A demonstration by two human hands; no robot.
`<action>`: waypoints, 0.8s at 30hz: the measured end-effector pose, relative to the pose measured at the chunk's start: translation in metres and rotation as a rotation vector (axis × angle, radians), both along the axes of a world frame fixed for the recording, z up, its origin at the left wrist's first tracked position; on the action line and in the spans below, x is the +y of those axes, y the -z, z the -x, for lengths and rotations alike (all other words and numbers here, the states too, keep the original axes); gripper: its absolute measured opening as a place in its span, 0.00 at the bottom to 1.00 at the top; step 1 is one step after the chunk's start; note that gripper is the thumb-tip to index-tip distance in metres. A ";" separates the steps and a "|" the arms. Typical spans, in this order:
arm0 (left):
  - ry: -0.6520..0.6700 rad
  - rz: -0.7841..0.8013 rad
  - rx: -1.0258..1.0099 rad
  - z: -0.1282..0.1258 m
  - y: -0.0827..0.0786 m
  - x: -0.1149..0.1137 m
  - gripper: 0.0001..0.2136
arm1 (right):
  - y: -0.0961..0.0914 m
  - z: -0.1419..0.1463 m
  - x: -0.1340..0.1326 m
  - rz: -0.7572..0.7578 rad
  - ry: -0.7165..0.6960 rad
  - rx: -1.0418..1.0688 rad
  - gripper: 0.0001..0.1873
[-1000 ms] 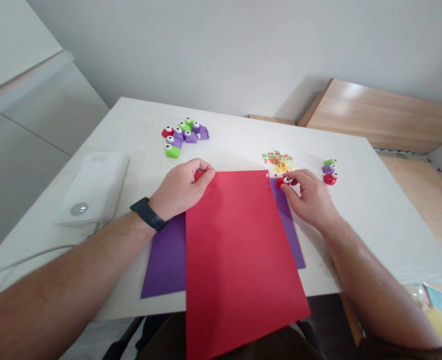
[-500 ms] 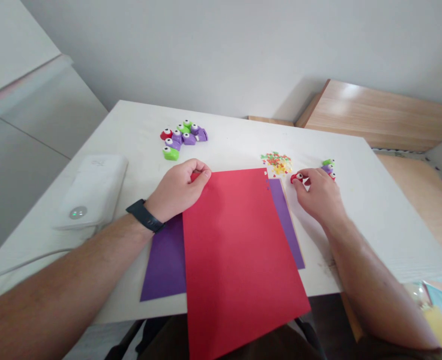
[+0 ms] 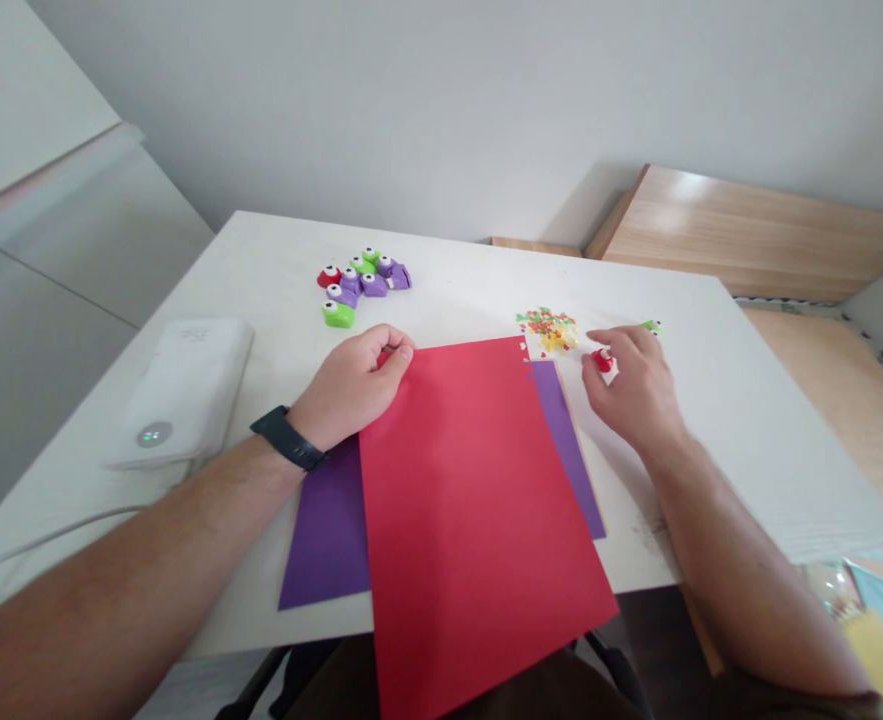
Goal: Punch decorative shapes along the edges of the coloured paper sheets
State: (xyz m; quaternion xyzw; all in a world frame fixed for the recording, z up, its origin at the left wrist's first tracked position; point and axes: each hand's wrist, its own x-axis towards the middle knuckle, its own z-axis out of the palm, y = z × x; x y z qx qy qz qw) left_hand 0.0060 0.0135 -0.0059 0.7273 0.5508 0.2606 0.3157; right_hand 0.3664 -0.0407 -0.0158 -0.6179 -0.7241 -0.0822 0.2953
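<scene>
At eleven o'clock, the left hand (image 3: pixel 352 388) pinches red card (image 3: pixel 478 490), likely light, bendable, best edge-held; right hand (image 3: pixel 634 388) spread around red punch (image 3: pixel 604 360).

A broad lane of bare worktop (image 3: pixel 460 290) runs between the cluster of eyed paper punches (image 3: pixel 366 280) and the confetti pile (image 3: pixel 550 328) toward the wall (image 3: pixel 426 120), and another wide stretch opens to the right of the right hand (image 3: pixel 632 385), past the green punch (image 3: pixel 652 327) near its knuckles. The confetti and the red punch (image 3: pixel 603 360) at its thumb crowd that hand's left side, leaving only a tight gap. The red sheet (image 3: pixel 478 500), overhanging the front edge, fills the centre, while the left hand (image 3: pixel 355 385), its forearm, the white device (image 3: pixel 186 385) and its cable (image 3: pixel 58 530) obstruct the left.
</scene>
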 end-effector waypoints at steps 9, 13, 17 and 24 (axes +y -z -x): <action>0.024 0.026 -0.019 0.003 0.003 0.003 0.13 | 0.002 0.018 -0.008 0.187 -0.436 -0.016 0.22; 0.031 0.021 -0.013 0.002 0.002 0.002 0.13 | 0.003 0.016 -0.008 0.221 -0.435 -0.035 0.23; 0.028 0.017 0.002 0.002 0.002 0.003 0.13 | 0.004 0.016 -0.007 0.233 -0.361 -0.107 0.25; 0.028 -0.003 -0.005 0.003 0.002 0.003 0.13 | 0.009 0.013 -0.004 0.139 -0.199 -0.154 0.25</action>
